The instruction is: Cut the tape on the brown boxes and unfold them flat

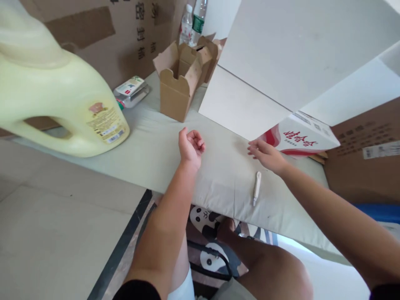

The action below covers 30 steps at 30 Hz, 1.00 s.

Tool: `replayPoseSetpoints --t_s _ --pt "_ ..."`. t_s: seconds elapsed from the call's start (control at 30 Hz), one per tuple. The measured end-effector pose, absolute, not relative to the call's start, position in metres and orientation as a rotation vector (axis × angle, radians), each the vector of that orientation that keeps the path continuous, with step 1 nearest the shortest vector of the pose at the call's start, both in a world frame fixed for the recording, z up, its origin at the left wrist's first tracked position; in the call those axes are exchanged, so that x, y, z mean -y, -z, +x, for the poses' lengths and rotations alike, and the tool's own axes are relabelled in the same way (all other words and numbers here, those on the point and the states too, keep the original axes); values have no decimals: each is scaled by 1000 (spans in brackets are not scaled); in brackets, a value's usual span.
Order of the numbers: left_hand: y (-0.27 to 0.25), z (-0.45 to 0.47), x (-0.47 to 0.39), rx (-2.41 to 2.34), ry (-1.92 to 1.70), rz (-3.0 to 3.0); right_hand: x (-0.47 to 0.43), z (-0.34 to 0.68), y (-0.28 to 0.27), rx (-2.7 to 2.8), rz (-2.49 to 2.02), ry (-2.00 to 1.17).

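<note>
White utility knife (256, 188) is lying on the table (218, 166) near its front edge, just nearer you than your right hand (267, 156). Your right fingers are extending close together, slightly bending, beside a red-and-white carton (300, 137). Your left hand (191, 148) is hanging over the table, fingers curling loosely, thumb standing apart. Pale yellow jug (75, 91) is sitting to your left. Beyond your left hand, an open brown cardboard box (175, 98) is standing; farther back, a green-labelled bottle (198, 23).

Jug (78, 91), left: pale yellow
Open carton (174, 98), upper centre: brown
Printed box (296, 137), right: white, red bands and lettering
Slim tool (257, 186), right of centre: white
Cloth (220, 166), middle: pale grey-green
</note>
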<state>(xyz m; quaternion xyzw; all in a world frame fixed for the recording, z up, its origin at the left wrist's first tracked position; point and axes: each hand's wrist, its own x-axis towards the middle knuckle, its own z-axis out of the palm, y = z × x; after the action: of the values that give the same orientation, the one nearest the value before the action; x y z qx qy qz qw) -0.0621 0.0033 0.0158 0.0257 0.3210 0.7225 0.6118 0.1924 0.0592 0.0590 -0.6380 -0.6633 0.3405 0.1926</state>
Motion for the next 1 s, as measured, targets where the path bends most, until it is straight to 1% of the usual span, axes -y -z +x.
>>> replayPoseSetpoints --t_s 0.07,0.13,0.23,0.37,0.5,0.6,0.67,0.77,0.9,1.0 --pt "-17 -69 -2 -696 -1642 0 -69 143 -62 2067 -1653 -881" --pt "-19 -77 -2 -677 -1647 -36 -77 94 -67 2390 -1413 -658" --pt "-19 -87 -1 -655 -1672 -87 -90 26 -77 2561 -1236 -433" --pt "-19 -95 1 -618 -1673 -142 -114 -45 -86 2574 -1256 -310" --pt "-22 -98 3 -617 -1683 -147 -128 -76 -84 2535 -1387 -349" --pt "-23 -101 4 -628 -1716 -164 -123 -72 -78 2497 -1317 -334" --pt "-22 -102 4 -680 -1804 -200 -115 -59 -74 2419 -1288 -333" --pt "-17 -107 4 -866 -2023 -307 -97 -30 -71 2265 -1322 -476" --pt "-5 -115 3 -1070 -2206 -351 -47 39 -66 2018 -1339 -699" --pt "3 -116 1 -1159 -2292 -156 6 110 -57 1922 -1240 -711"
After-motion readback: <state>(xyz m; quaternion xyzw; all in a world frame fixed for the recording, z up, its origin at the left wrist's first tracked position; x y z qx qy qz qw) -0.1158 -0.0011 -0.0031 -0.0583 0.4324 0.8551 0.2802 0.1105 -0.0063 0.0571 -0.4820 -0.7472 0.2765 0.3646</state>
